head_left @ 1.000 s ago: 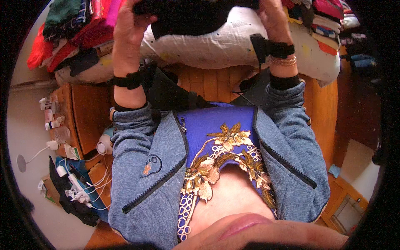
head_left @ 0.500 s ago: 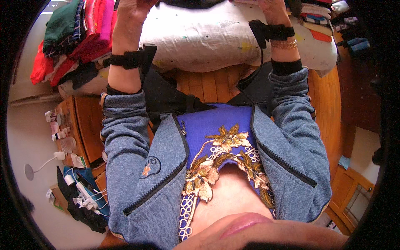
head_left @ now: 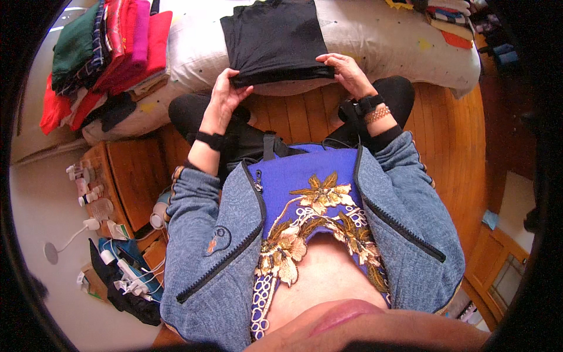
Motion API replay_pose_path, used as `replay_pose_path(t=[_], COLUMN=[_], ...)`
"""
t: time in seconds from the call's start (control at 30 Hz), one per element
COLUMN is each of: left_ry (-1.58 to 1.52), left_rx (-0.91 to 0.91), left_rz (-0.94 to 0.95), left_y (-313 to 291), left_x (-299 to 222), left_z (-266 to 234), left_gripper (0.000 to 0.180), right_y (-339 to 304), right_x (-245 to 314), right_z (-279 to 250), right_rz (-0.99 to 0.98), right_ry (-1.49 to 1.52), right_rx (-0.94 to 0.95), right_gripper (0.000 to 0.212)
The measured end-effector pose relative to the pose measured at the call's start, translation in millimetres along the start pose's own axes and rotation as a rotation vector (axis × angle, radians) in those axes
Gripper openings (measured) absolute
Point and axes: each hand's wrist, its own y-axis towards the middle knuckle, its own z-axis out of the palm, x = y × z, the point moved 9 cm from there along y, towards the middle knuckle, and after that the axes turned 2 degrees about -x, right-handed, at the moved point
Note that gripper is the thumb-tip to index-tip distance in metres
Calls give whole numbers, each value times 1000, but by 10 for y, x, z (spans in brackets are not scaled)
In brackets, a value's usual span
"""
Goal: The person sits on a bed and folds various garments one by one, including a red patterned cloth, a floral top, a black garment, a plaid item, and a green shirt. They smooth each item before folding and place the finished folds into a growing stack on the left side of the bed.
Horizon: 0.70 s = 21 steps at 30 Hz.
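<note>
A black folded garment [head_left: 275,38] lies on the pale patterned bedding in front of me, its near edge drawn toward my lap at the bed's rim. My left hand [head_left: 224,94] grips the near left corner, thumb and fingers closed on the cloth. At the near right corner, my right hand [head_left: 346,73] pinches the same edge. The cloth stretches flat between the two hands. Which kind of garment it is does not show.
Folded clothes in green, red and magenta [head_left: 111,53] are stacked at the left of the bed [head_left: 381,44]. Another folded pile [head_left: 448,23] sits at the far right. A wooden cabinet [head_left: 132,182] with small bottles stands at left, beside a power strip [head_left: 132,278] with cables. Wooden floorboards [head_left: 440,135] lie below.
Both hands have come back toward me from the far edge of the view. The black garment, barely visible before, now lies across the bed's near side between them.
</note>
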Motion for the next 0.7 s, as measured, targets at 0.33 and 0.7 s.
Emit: replay_pose_path(t=[0.33, 0.7], left_ry=[-299, 975], left_rx=[427, -182], left_rz=[-30, 980], left_y=[-246, -142], left_x=[-698, -1069], left_z=[697, 1114], left_gripper=[33, 31], right_y=[456, 225], right_x=[635, 1255], right_z=[-84, 321], right_rz=[11, -916], right_ry=[391, -897], right_rx=[30, -380], right_gripper=[26, 43])
